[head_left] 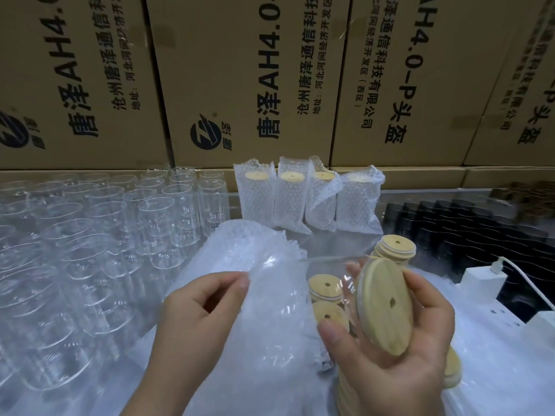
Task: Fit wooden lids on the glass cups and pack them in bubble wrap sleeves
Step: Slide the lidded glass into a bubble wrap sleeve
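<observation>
Glass cup (327,268) tilted on its side, round wooden lid (386,304) fitted, held in right hand (390,355). Bubble wrap sleeve (270,295) pinched by left hand (204,301). Four sleeved cups (306,202) upright behind; bare cups (90,235) in rows at left; loose lids (396,249) stacked alongside

Worktop (498,349): empty glass cups (90,235) in rows left, four wrapped cups (300,202) at back, bubble wrap sleeves (240,244) centre, wooden lid stacks (396,247) right.

**A:** Someone's home, or a shop?

**B:** nah, looks like a warehouse packing spot. Printed shipping cartons (240,79) stacked like a wall from 10 to 2 o'clock, rows of identical glass cups (90,235) at 10, bubble-wrapped cups (306,199) lined up at 12, wooden lids (393,250) stacked at 1.
</observation>
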